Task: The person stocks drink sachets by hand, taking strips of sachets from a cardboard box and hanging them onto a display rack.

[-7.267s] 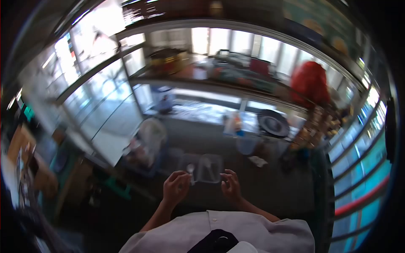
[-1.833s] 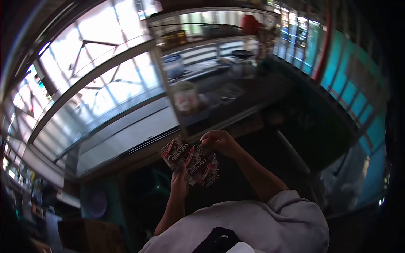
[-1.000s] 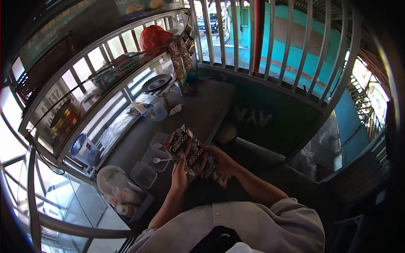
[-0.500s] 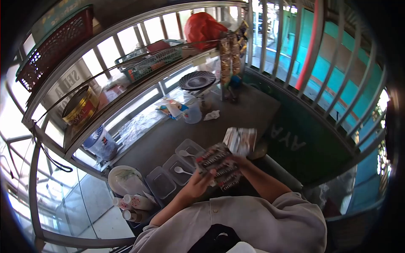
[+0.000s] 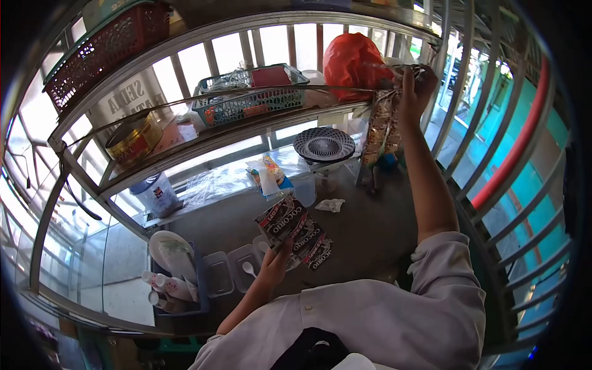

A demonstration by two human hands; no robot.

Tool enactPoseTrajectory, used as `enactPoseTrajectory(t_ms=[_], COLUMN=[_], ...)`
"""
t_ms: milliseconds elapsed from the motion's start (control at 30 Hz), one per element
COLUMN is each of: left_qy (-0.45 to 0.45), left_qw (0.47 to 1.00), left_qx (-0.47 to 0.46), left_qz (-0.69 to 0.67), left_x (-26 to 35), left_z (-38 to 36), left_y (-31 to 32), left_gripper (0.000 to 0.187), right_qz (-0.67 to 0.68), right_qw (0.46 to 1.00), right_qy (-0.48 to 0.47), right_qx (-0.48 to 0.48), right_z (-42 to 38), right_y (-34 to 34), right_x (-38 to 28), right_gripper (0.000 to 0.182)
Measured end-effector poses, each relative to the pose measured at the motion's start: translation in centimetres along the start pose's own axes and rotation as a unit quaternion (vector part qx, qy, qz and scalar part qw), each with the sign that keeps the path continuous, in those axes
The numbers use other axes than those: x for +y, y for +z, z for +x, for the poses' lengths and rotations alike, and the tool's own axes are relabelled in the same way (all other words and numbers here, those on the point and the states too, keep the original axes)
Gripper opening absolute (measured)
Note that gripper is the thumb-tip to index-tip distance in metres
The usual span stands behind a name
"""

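A strip of black Cocorio sachets (image 5: 285, 223) hangs from my left hand (image 5: 275, 262), whose fingers are closed round its edge above the counter. My right hand (image 5: 417, 89) is raised to the right end of the upper shelf, beside a red plastic bag (image 5: 351, 65). Its fingers are closed at the top of hanging strips of brown-gold sachets (image 5: 381, 126); what exactly they pinch is too small to tell.
A green basket (image 5: 246, 102) and a yellow tin (image 5: 134, 139) sit on the shelf. Below are a black patterned plate (image 5: 324, 145), a crumpled tissue (image 5: 330, 205), clear containers (image 5: 219, 274) and paper cups (image 5: 176, 287). Metal bars (image 5: 493, 185) stand at the right.
My right hand has left the sachets and risen to the shelf's right end. My left hand still holds the black strip, now more spread out. The view has shifted.
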State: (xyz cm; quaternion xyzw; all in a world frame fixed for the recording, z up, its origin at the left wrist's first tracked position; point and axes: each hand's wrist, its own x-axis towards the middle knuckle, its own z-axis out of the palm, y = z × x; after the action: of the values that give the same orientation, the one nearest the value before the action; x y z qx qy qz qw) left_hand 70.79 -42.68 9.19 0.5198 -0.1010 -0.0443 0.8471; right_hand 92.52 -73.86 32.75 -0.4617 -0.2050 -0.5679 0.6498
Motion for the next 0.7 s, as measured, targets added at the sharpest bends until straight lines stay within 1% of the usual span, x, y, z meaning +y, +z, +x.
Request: enactPoseTrajectory(t_ms=[33,67,100,133,167,200,233,267,333,367,433,467,533,567,633,667,700], left_qy=[0.018,0.020,0.003,-0.013,-0.009,0.006,0.022,0.027,0.043,0.045,0.051,0.051,0.035,0.036,0.038,0.039,0.039], left_qw=[1.000,1.000,1.000,0.999,0.999,0.998,0.997,0.996,0.995,0.995,0.994,0.994,0.994,0.994,0.995,0.995,0.993], left_qx=[-0.019,-0.009,0.019,0.045,0.052,0.060,0.067,0.070,0.085,0.087,0.097,0.095,0.096,0.093,0.084,0.083,0.095], left_qz=[-0.013,-0.014,-0.008,-0.003,-0.002,-0.019,-0.036,-0.038,-0.015,-0.016,0.001,0.002,0.033,0.034,0.040,0.043,0.055], left_x=[-0.1,-0.5,-0.7,-0.9,-1.0,-1.2,-1.3,-1.2,-1.2,-1.5,-2.2,-2.2,-1.9,-2.0,-2.2,-2.3,-2.5], left_z=[0.2,0.4,0.5,0.6,0.9,1.2,1.6,1.9,2.3,2.6,3.2,3.4,4.0,4.4,4.7,4.7,4.8], left_y=[0.6,0.8,1.0,1.0,1.2,1.5,1.8,2.0,2.5,2.5,2.4,2.5,3.0,3.2,3.3,3.4,3.5], left_gripper=[0.037,0.037,0.037,0.037,0.037,0.037,0.037,0.037,0.038,0.038,0.039,0.039,0.039,0.039,0.040,0.040,0.040], right_qz=[0.007,-0.106,-0.216,-0.323,-0.316,-0.360,-0.401,-0.397,-0.355,-0.354,-0.376,-0.377,-0.293,-0.295,-0.340,-0.339,-0.400], right_qw=[1.000,0.993,0.971,0.936,0.937,0.904,0.858,0.859,0.855,0.855,0.774,0.775,0.716,0.717,0.648,0.650,0.635], right_qy=[0.005,-0.039,-0.085,-0.068,-0.067,-0.059,-0.053,-0.057,-0.002,-0.003,0.143,0.143,0.113,0.112,0.114,0.114,0.015], right_qx=[-0.006,-0.032,-0.058,-0.125,-0.129,-0.224,-0.317,-0.320,-0.377,-0.379,-0.488,-0.487,-0.623,-0.622,-0.672,-0.671,-0.661], right_z=[0.7,1.5,2.0,1.7,1.3,0.9,0.8,0.9,1.1,1.7,3.2,3.9,5.4,6.2,7.2,7.2,7.1], right_y=[-0.3,-1.2,-1.8,-2.4,-3.2,-4.3,-4.7,-4.9,-5.0,-5.0,-5.2,-5.7,-6.6,-6.7,-6.3,-6.4,-6.3], right_x=[1.8,4.5,6.5,7.5,9.0,11.0,11.8,12.5,12.8,12.9,12.0,11.7,10.7,10.4,9.5,10.1,10.5], right_gripper=[0.036,0.038,0.041,0.048,0.048,0.050,0.052,0.052,0.055,0.055,0.056,0.056,0.054,0.054,0.049,0.049,0.048])
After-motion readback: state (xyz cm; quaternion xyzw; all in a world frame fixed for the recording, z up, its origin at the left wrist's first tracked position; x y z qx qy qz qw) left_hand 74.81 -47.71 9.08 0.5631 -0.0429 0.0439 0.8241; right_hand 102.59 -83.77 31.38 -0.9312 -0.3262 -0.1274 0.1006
